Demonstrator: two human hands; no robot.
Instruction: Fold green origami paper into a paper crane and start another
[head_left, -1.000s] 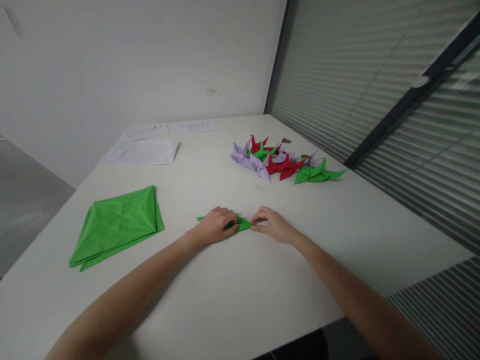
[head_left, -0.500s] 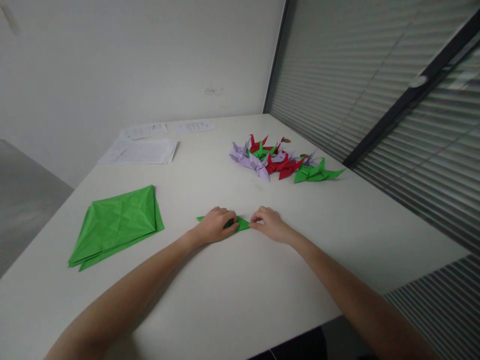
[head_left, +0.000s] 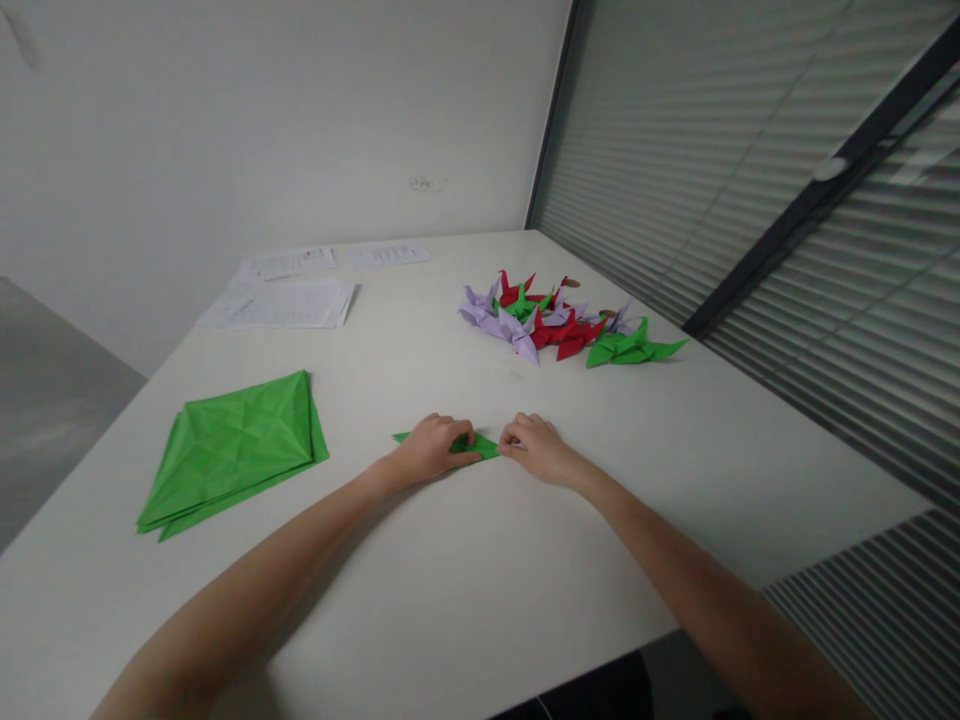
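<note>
A narrow piece of folded green paper [head_left: 486, 447] lies on the white table, its left tip poking out past the wrist side of my left hand [head_left: 435, 446]. That hand lies over the paper's middle, thumb and fingers closed on it. My right hand [head_left: 534, 446] pinches the pointed right end between thumb and fingertips. Part of the paper is hidden beneath my left fingers. To the left lies a stack of creased green paper sheets [head_left: 238, 440].
Beyond my hands, toward the right, sits a cluster of folded paper shapes, among them a purple one [head_left: 519, 330], a red one [head_left: 576, 334] and a green one [head_left: 634, 346]. Printed papers [head_left: 281, 303] lie at the back left. Window blinds [head_left: 720, 150] border the table's right side.
My left thumb and fingers have shifted slightly along the folded green paper. The right hand keeps its pinch, almost unmoved.
</note>
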